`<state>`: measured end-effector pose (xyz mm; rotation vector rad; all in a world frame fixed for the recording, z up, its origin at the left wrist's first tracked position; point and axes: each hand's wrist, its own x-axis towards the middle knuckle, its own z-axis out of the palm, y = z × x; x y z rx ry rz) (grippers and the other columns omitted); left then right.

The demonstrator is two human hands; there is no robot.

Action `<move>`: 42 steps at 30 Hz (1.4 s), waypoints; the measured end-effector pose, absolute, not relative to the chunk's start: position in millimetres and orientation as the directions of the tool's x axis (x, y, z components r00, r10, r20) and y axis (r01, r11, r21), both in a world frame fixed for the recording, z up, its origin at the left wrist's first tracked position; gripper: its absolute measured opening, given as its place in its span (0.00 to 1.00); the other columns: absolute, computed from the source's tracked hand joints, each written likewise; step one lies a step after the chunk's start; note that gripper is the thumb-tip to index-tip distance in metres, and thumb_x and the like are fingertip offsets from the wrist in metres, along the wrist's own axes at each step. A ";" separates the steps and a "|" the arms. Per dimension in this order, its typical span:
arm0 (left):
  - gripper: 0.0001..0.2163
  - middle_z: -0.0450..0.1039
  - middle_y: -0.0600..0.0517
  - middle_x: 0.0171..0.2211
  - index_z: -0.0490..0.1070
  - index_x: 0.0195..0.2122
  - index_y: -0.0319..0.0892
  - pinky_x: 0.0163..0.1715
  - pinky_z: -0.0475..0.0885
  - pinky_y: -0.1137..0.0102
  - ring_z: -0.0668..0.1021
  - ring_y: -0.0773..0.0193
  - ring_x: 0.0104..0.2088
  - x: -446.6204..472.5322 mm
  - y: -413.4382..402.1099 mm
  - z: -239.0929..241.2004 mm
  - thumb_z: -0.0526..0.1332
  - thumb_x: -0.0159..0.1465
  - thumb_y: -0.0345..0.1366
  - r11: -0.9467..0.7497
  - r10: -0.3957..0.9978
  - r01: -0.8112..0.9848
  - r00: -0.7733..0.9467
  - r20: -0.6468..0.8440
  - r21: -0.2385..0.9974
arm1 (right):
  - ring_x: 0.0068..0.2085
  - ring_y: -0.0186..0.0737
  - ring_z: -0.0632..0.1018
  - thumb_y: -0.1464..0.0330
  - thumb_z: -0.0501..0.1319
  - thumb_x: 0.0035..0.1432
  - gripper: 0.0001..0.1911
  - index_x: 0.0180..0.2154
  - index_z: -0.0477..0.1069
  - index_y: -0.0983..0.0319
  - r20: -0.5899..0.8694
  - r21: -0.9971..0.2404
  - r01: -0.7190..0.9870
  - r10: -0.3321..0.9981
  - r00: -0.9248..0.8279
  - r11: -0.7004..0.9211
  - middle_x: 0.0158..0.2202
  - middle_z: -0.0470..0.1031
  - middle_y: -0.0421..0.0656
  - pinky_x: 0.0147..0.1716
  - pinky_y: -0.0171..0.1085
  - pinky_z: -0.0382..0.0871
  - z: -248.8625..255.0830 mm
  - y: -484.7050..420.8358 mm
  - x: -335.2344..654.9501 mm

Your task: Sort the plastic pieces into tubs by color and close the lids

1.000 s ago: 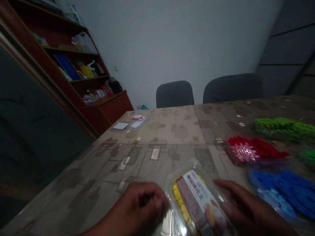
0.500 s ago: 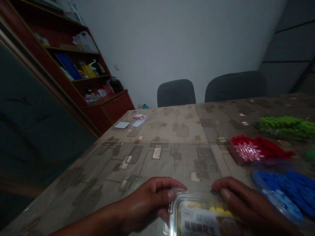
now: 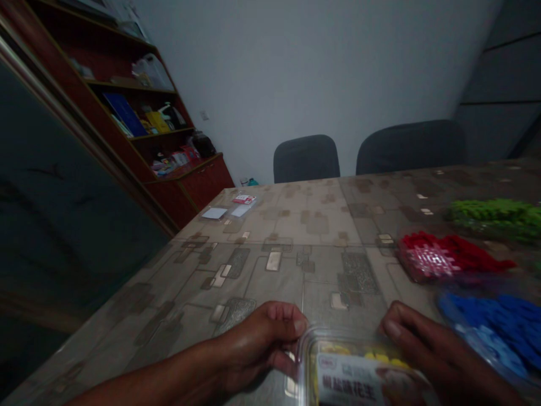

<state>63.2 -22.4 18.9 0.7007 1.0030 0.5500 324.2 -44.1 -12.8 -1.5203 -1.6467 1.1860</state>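
At the bottom of the view is a clear plastic box (image 3: 349, 383) with a white printed label and yellow pieces showing under its lid. My left hand (image 3: 268, 344) is closed at the box's upper left corner, thumb and fingers pinching its edge. My right hand (image 3: 426, 349) lies over the box's right side with its fingers curled at the rim, covering that part of the lid. The lower part of the box runs out of view. To the right of my right hand sits a clear tray of blue pieces (image 3: 507, 324), dark and light blue.
A box of red pieces (image 3: 452, 254) and a box of green pieces (image 3: 494, 217) stand on the right of the patterned table (image 3: 203, 327). Flat clear packets with white cards (image 3: 214, 213) lie at the far left. Two grey chairs (image 3: 306, 159) stand behind, with a shelf unit (image 3: 177, 194) at left.
The view has shifted slightly, so things appear a little further right. My left fingers have drawn closer together at the box's corner; my right fingers curl more at its rim.
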 end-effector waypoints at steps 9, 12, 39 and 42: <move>0.14 0.72 0.51 0.24 0.74 0.27 0.33 0.21 0.75 0.75 0.73 0.70 0.22 57.9 -22.0 21.6 0.72 0.51 0.40 0.639 0.688 -0.051 0.484 -0.541 0.767 | 0.28 0.38 0.68 0.46 0.48 0.62 0.25 0.27 0.63 0.59 -0.244 -0.909 0.397 0.935 -0.258 -0.128 0.23 0.64 0.38 0.26 0.36 0.58 -15.0 -40.6 327.3; 0.14 0.73 0.51 0.25 0.76 0.28 0.33 0.23 0.76 0.75 0.75 0.70 0.23 57.2 -22.5 25.8 0.74 0.47 0.38 0.639 0.667 -0.026 0.515 -0.538 0.768 | 0.27 0.40 0.68 0.50 0.51 0.60 0.21 0.25 0.63 0.59 -0.191 -0.858 0.513 0.936 -0.296 -0.013 0.24 0.65 0.40 0.27 0.38 0.58 1.7 -36.0 323.9; 0.11 0.73 0.55 0.21 0.75 0.27 0.36 0.23 0.72 0.75 0.73 0.72 0.19 59.5 -18.1 29.5 0.74 0.44 0.29 0.690 0.584 0.020 0.576 -0.572 0.724 | 0.28 0.35 0.65 0.64 0.55 0.57 0.10 0.25 0.58 0.59 -0.279 -0.812 0.570 0.773 -0.569 0.127 0.25 0.63 0.38 0.25 0.34 0.54 25.5 -12.6 291.3; 0.10 0.73 0.55 0.20 0.75 0.25 0.36 0.21 0.68 0.76 0.73 0.72 0.18 59.3 -18.0 31.1 0.73 0.42 0.29 0.685 0.581 0.035 0.576 -0.575 0.727 | 0.27 0.35 0.65 0.65 0.54 0.57 0.10 0.25 0.58 0.59 -0.288 -0.798 0.581 0.748 -0.597 0.157 0.25 0.64 0.38 0.24 0.33 0.53 26.0 -12.0 291.2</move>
